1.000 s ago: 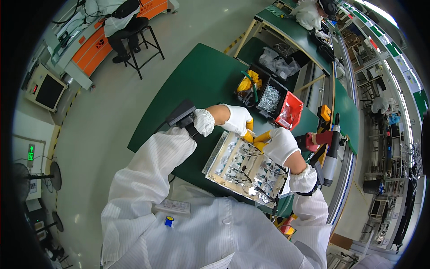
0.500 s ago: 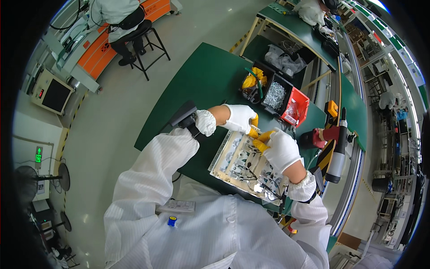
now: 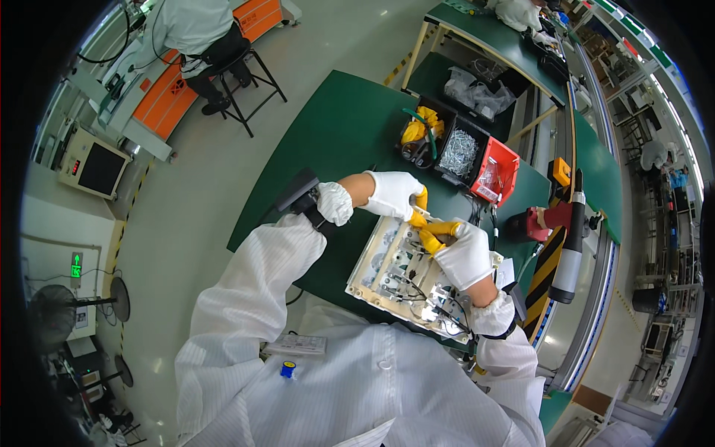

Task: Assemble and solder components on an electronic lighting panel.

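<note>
Both hands wear white gloves with yellow fingertips and meet over the far edge of a cream-coloured housing. Metal plates and dark wires fill its open inside. My left hand reaches in from the left, its thumb and fingers bent together at the far rim. Close beside it, my right hand has its fingers pinched, tips pointing at the left fingertips. Whatever lies between the fingertips is too small or too covered to make out. The housing rests on a green table, near my body.
Beyond my hands stand a black bin of screws, a red bin and a black bin with yellow material. At the right lies a black-and-silver cylindrical tool by a red part. A person sits at the far left.
My right hand has shifted slightly down and left, its fingers still pinched. The left hand stays nearly in place. The view has turned a little.
</note>
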Motion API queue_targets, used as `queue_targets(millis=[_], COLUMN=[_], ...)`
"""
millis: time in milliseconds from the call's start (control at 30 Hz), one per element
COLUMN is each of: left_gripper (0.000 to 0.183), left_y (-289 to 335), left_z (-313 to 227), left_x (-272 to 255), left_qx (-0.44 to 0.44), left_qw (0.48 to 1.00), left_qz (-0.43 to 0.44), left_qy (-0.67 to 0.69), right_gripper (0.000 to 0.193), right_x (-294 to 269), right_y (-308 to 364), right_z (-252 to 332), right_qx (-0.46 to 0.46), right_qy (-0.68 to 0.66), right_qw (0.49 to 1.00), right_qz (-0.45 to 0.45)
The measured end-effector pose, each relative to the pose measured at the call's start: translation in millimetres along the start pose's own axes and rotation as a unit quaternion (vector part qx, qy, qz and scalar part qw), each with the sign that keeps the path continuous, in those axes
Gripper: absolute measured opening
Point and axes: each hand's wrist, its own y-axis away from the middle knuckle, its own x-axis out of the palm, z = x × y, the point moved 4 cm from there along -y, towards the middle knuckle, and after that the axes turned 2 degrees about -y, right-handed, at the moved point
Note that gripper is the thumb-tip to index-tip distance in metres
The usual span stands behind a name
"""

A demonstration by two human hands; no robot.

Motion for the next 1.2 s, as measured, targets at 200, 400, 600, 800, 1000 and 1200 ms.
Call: queue_targets(millis=[200,400,600,800,1000,1200], left_gripper=[0.037,0.035,0.034,0.040,0.036,0.020], left_y=[-2.2,-2.0,-3.7,-9.0,-68.4,-211.6], left_z=[-0.7,-1.1,-4.4,-6.6,-40.3,-18.5], left_x=[-1.2,-0.7,-3.0,-6.1,-60.2,-14.7], left_qx=[0.003,-0.022,-0.027,-0.054,-0.040,-0.087], left_qw=[1.000,0.999,0.998,0.990,0.990,0.906], left_qz=[0.011,0.022,0.048,0.091,-0.056,-0.132], left_qy=[-0.012,0.006,0.003,-0.095,-0.121,-0.392], right_gripper=[0.017,0.016,0.019,0.020,0.016,0.015], right_x=[-1.1,-1.2,-2.0,-8.5,-12.9,-14.8], right_y=[0.2,-2.6,-3.7,-1.5,-0.6,1.7], right_z=[9.1,8.4,-1.6,2.0,9.9,4.6], right_qx=[-0.014,-0.008,0.021,-0.003,-0.014,-0.011], right_qy=[0.038,0.063,0.094,0.092,0.122,0.137], right_qw=[0.999,0.998,0.995,0.995,0.992,0.990], right_qz=[-0.020,-0.002,0.004,-0.029,-0.008,-0.028])
